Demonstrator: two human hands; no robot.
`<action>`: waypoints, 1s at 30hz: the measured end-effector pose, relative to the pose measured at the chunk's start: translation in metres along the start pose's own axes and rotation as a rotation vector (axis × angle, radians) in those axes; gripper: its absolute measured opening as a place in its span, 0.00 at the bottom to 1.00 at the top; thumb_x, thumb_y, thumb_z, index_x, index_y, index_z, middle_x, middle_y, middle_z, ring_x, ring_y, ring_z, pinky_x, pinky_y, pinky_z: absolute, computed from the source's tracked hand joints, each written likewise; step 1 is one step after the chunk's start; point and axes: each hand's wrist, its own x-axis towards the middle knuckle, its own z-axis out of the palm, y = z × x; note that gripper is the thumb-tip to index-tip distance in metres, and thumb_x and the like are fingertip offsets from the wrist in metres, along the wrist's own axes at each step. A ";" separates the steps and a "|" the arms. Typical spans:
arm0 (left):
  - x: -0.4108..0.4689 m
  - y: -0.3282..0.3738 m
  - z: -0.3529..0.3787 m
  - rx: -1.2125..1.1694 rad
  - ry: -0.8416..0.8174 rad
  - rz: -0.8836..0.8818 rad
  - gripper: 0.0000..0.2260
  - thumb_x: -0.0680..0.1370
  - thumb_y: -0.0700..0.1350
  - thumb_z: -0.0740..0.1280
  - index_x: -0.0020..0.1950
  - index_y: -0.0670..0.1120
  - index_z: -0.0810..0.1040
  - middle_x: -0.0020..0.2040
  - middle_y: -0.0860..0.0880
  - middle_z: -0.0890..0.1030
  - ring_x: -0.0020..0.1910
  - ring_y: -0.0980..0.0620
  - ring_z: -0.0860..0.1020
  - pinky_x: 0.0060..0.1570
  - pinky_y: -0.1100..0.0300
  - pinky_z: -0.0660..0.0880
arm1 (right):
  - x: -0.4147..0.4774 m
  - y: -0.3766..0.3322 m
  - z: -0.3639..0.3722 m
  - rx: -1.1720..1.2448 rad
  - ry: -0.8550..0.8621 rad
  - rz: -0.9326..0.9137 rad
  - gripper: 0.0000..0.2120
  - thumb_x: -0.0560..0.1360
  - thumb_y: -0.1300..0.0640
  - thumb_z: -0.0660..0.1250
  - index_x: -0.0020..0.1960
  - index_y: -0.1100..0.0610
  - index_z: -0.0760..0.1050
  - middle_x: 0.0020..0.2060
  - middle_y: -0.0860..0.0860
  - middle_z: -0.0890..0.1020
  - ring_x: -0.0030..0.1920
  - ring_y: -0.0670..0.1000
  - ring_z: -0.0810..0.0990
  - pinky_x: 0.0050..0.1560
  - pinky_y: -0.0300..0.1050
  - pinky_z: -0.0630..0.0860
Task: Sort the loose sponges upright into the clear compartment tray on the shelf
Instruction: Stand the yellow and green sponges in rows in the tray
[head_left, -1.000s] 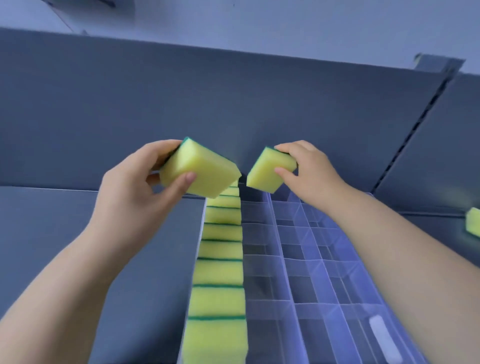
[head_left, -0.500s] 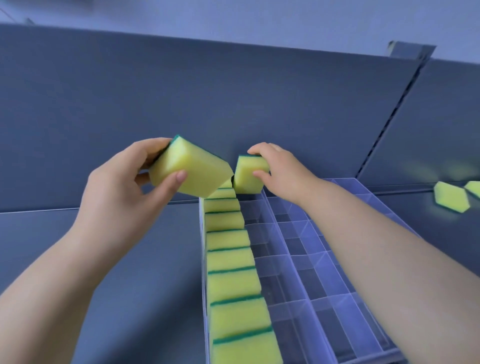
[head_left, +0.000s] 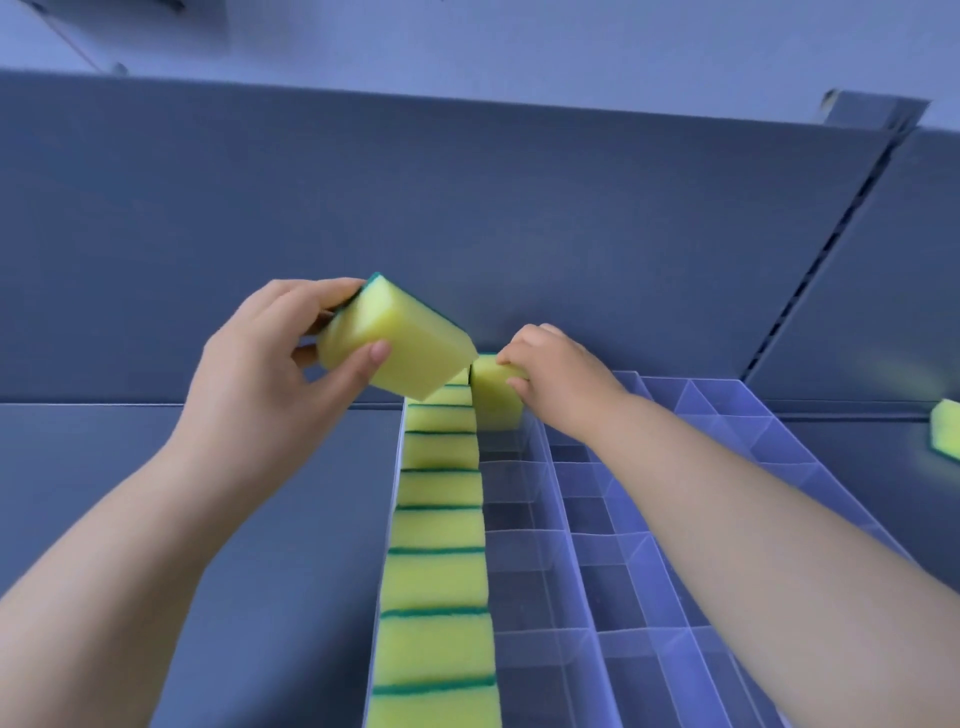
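Since the frame half a second earlier, the right hand (head_left: 561, 374) had lowered its yellow block sponge with green scouring layer (head_left: 496, 400) partly into the 12 o'clock end compartment of the second column of the clear plastic compartment tray (head_left: 566, 582), its fingers pinching the sponge's top. The left hand (head_left: 260, 384) gripped a second yellow-and-green sponge (head_left: 400, 348), tilted in the air at 10 o'clock of the first. A row of upright sponges (head_left: 436, 519) filled the tray's 9 o'clock column. One loose sponge (head_left: 945, 428) lay on the grey shelf (head_left: 78, 452) at 3 o'clock of the tray.
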 end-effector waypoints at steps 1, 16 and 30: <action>0.002 0.002 0.003 0.020 -0.010 0.011 0.16 0.73 0.47 0.70 0.61 0.53 0.76 0.49 0.65 0.73 0.48 0.69 0.73 0.45 0.83 0.65 | 0.000 0.002 0.001 0.049 -0.012 0.006 0.15 0.76 0.62 0.58 0.60 0.53 0.74 0.54 0.49 0.74 0.57 0.51 0.68 0.54 0.50 0.72; 0.037 0.014 0.079 0.226 -0.395 0.075 0.19 0.74 0.47 0.70 0.64 0.50 0.74 0.55 0.52 0.77 0.55 0.51 0.74 0.53 0.63 0.69 | -0.014 0.036 -0.011 0.574 -0.124 0.135 0.30 0.74 0.73 0.49 0.71 0.51 0.62 0.60 0.46 0.77 0.63 0.48 0.72 0.61 0.42 0.70; 0.053 0.022 0.104 0.512 -0.581 0.142 0.18 0.78 0.48 0.64 0.67 0.49 0.71 0.59 0.49 0.75 0.57 0.46 0.74 0.55 0.53 0.72 | -0.005 0.040 -0.012 0.444 -0.105 0.026 0.26 0.73 0.73 0.50 0.63 0.54 0.73 0.61 0.50 0.78 0.61 0.52 0.74 0.62 0.46 0.71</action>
